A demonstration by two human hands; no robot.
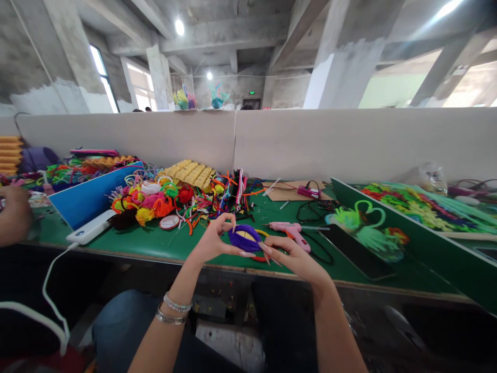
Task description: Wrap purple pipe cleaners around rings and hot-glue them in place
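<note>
Just above the table's front edge, I hold an oval purple coil (pixel 239 241), apparently wound from fuzzy craft stems, around a pale yellow middle. The thumb and fingers of my left hand (pixel 213 238) close around its left side. At its right end, my right hand (pixel 293 257) pinches the rim between thumb and fingertips. Behind the right fingers, red and yellow curved pieces (pixel 261 258) partly show; what they belong to is hidden. A pink glue gun (pixel 292 233) lies just beyond my right hand, with a clear glue stick in its rear.
A heap of coloured stems and pompoms (pixel 155 199) fills the left, beside a blue board (pixel 97 194) and white power bank (pixel 91 228). Rightward are a black phone (pixel 355 251), green swan figures (pixel 370 228) and a dark green divider (pixel 411 233). Another person's hand (pixel 15 215) appears far left.
</note>
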